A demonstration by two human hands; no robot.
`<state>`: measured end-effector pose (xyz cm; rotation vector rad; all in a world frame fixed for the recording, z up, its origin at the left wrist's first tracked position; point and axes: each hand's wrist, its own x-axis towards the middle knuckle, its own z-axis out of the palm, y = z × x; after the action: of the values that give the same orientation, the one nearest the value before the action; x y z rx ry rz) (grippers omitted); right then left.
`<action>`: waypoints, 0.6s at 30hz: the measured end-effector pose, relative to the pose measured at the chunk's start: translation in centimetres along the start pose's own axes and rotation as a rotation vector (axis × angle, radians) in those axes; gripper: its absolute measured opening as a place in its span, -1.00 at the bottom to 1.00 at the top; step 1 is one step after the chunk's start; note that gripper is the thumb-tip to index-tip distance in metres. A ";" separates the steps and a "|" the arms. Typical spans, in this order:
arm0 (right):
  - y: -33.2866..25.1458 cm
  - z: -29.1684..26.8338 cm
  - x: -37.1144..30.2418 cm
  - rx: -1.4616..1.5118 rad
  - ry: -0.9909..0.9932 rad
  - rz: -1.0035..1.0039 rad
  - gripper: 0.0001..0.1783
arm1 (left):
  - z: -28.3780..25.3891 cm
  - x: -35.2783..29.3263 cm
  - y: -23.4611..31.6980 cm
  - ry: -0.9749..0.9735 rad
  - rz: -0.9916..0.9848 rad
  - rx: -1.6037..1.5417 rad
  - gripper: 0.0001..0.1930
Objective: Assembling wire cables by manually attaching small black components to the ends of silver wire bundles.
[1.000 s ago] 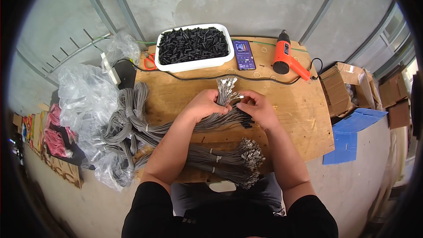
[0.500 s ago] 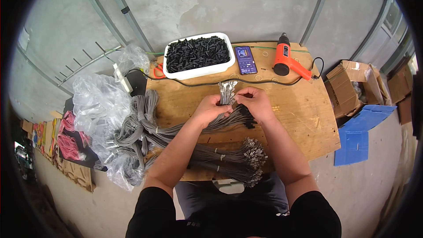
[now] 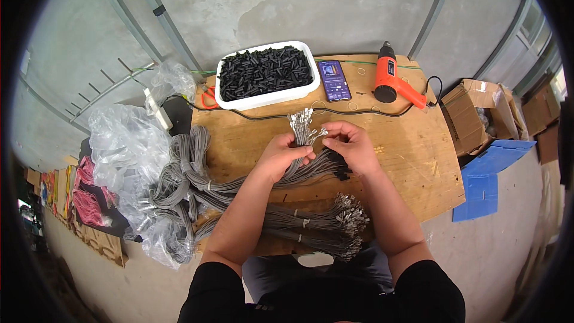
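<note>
My left hand (image 3: 281,154) is closed around a bundle of grey wires (image 3: 301,136), whose silver metal terminals (image 3: 300,118) fan out above the fingers. Just right of it, my right hand (image 3: 354,148) pinches at a few terminals (image 3: 318,134) that stand apart from the bundle. Below the right hand, black sleeves (image 3: 341,171) show on other wire ends. Nearer my body lie more tied grey wire bundles (image 3: 287,218), their terminal ends (image 3: 351,215) pointing right.
Along the table's back stand a white tub (image 3: 224,99) of black sleeves, a phone (image 3: 335,81) and an orange heat gun (image 3: 394,81). A black cord (image 3: 263,116) crosses in front. Left are clear plastic bags (image 3: 122,149); right of the wooden table (image 3: 418,161), cardboard boxes (image 3: 466,119).
A few terminals now stand out from the bundle towards my right fingers. My left hand keeps its grip, and the whole view has shifted slightly.
</note>
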<state>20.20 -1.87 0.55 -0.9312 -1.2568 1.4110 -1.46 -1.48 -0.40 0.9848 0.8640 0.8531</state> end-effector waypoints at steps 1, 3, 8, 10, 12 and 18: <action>0.0 0.0 0.0 -0.019 0.003 -0.043 -0.71 | 0.1 0.0 0.1 -0.001 -0.002 -0.004 -0.79; 0.4 -0.2 0.1 -0.062 0.023 -0.082 -0.74 | 0.2 0.2 0.3 -0.019 -0.006 0.047 -0.80; 0.8 -0.1 -0.1 -0.139 0.112 -0.182 -0.85 | 0.3 0.6 0.1 -0.007 -0.019 0.110 -0.80; 0.7 -0.1 -0.2 -0.300 0.169 -0.203 -0.89 | 0.5 0.6 0.1 -0.007 -0.022 0.128 -0.79; -0.1 0.7 -0.6 -0.394 0.203 -0.263 -0.88 | 0.5 0.5 0.1 0.015 -0.001 0.199 -0.79; -1.4 1.9 -0.8 -0.662 0.267 -0.585 -0.84 | 1.7 -0.2 1.3 -0.029 0.000 0.576 -0.85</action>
<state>18.76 -3.10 2.16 -1.0186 -1.6436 0.3934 -0.25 -1.83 1.38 1.4911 1.1132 0.5926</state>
